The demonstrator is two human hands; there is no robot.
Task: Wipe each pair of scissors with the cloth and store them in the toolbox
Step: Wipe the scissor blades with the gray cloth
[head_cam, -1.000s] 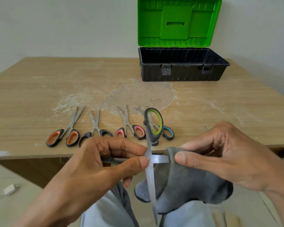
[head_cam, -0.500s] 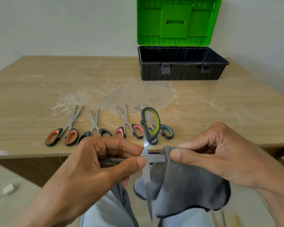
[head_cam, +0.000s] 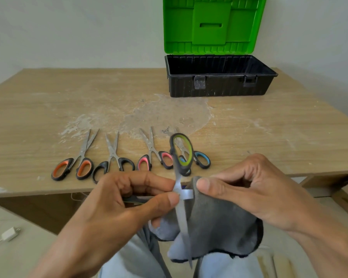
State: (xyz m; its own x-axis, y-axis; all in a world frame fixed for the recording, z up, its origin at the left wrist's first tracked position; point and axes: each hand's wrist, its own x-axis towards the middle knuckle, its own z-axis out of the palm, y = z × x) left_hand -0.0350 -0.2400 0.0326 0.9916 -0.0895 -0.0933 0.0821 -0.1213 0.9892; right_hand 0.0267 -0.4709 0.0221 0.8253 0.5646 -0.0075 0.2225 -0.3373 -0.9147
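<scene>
My left hand (head_cam: 127,199) pinches green-handled scissors (head_cam: 181,155) at the pivot, blades spread wide: one blade points down, the other points right. My right hand (head_cam: 247,189) presses a grey cloth (head_cam: 219,227) around that right-pointing blade. Several more scissors lie in a row near the table's front edge: orange-handled (head_cam: 72,167), black-handled (head_cam: 113,163), pink-handled (head_cam: 155,159) and blue-handled (head_cam: 201,159), the last partly hidden behind the held pair. The black toolbox (head_cam: 219,87) stands at the back right with its green lid (head_cam: 213,25) upright.
The wooden table (head_cam: 269,133) has a pale dusty stain in its middle. A white charger with a cable (head_cam: 9,233) lies on the floor at the lower left. My lap in light trousers (head_cam: 133,259) is below the hands.
The cloth in my right hand has slid left along the horizontal blade, toward the pivot. The held scissors have shifted slightly up. The scissors on the table have not moved.
</scene>
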